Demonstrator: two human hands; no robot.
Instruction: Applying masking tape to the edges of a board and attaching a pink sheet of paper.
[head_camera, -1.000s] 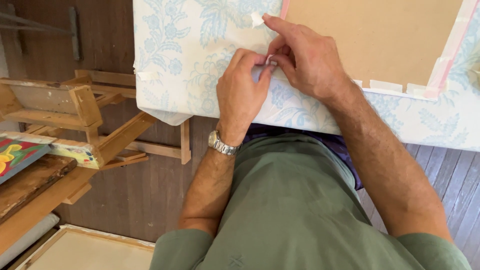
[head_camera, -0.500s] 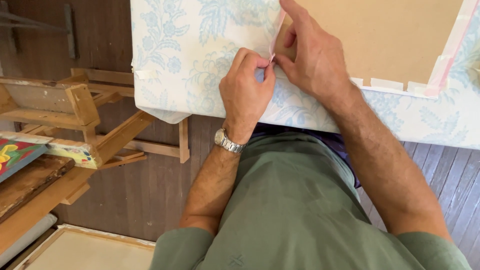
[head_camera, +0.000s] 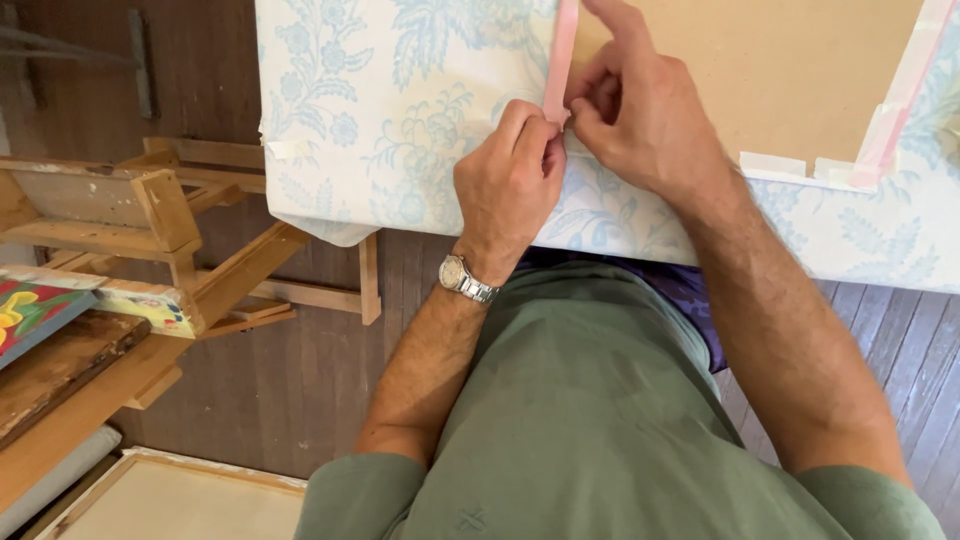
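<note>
Pink tape strip upright over floral fabric, lower end pinched

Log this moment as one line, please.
left hand: pinching pink tape strip | right hand: pinching same strip | strip: runs up floral fabric beside brown board

Wooden easel, colourful painting, blank canvas
</note>
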